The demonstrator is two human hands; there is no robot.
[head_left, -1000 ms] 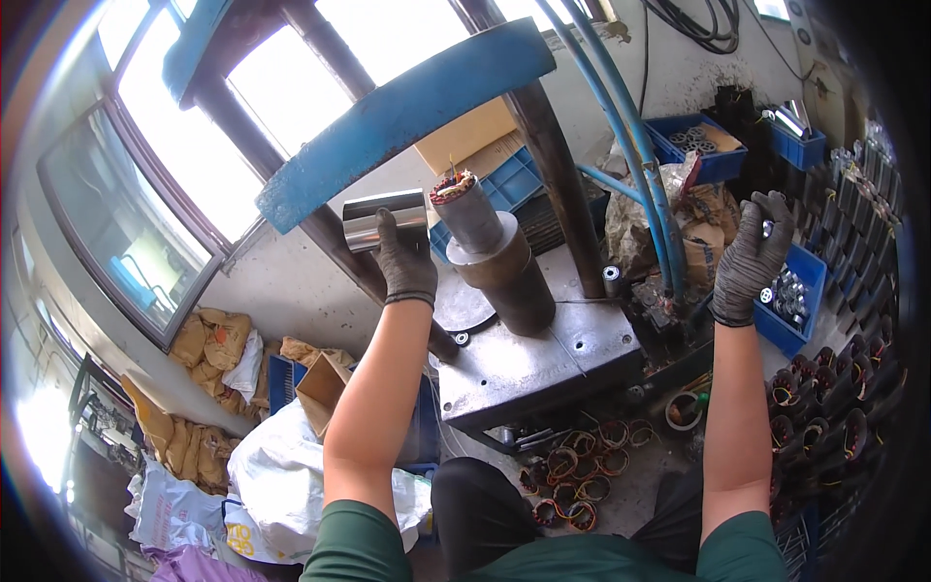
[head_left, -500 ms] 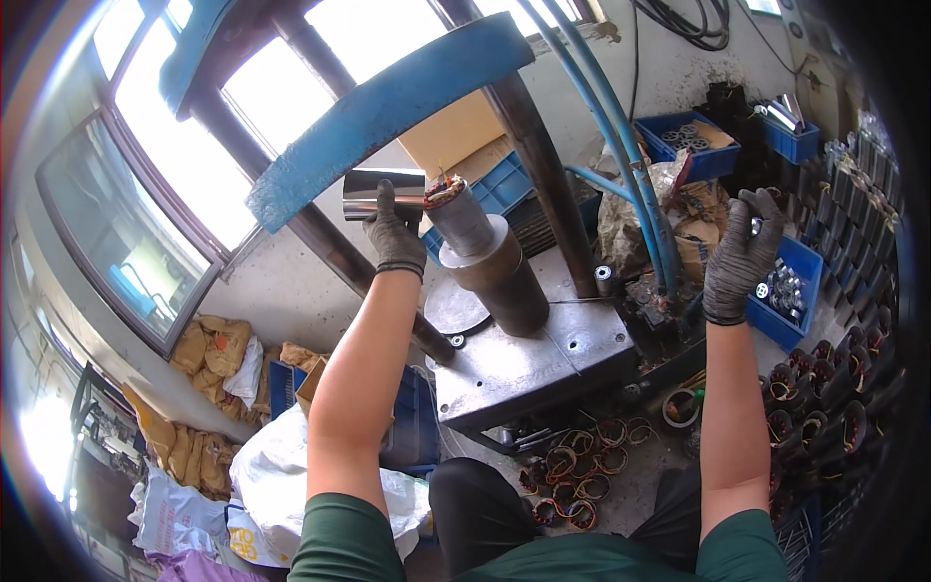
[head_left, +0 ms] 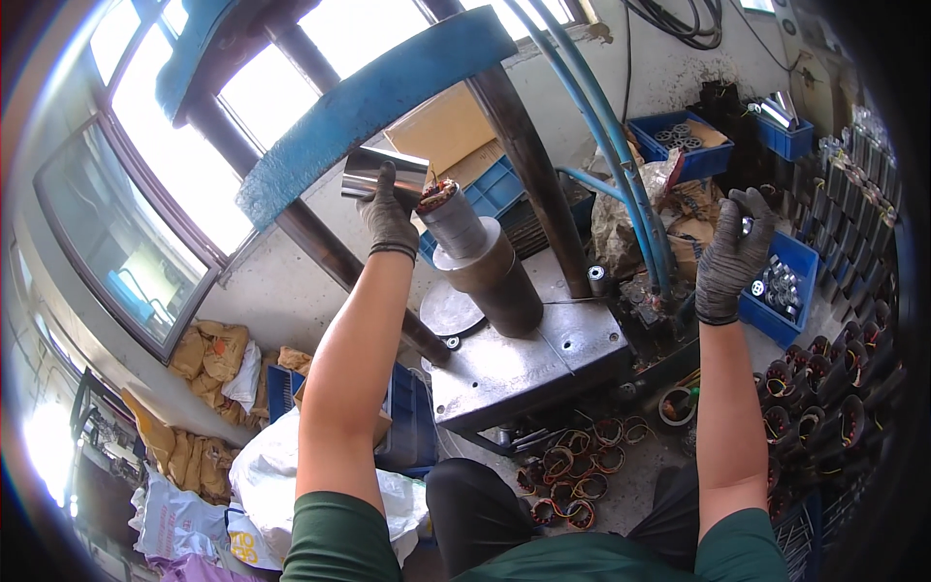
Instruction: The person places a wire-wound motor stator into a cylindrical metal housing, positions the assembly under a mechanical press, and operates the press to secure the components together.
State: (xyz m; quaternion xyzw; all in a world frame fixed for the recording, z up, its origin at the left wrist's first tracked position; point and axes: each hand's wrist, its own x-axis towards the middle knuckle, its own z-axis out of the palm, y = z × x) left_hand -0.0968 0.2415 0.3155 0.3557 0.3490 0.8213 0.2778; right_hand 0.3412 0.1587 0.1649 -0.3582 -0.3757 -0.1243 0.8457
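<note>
My left hand (head_left: 388,215), in a dark grey glove, is closed round a shiny metal tube (head_left: 373,175) held tilted under the blue press beam. Right beside the tube's end stands a stator core (head_left: 454,225) with copper windings and wires on top. The core sits on a thick steel post (head_left: 499,291), which rises from the press table (head_left: 529,364). Out to the right, my gloved right hand (head_left: 729,262) is raised with curled fingers. Between its fingers shows a small shiny metal part, mostly hidden.
A blue press beam (head_left: 378,102) and steel columns (head_left: 529,175) frame the post. Blue hoses (head_left: 621,165) run down on the right. Blue bins (head_left: 790,291) hold metal parts. Wound stators (head_left: 824,398) stack at right; wire coils (head_left: 582,461) lie below the table.
The metal tube has tipped, its right end now lower and by the stator's top. My right hand keeps nearly the same pose. The whole view has shifted slightly.
</note>
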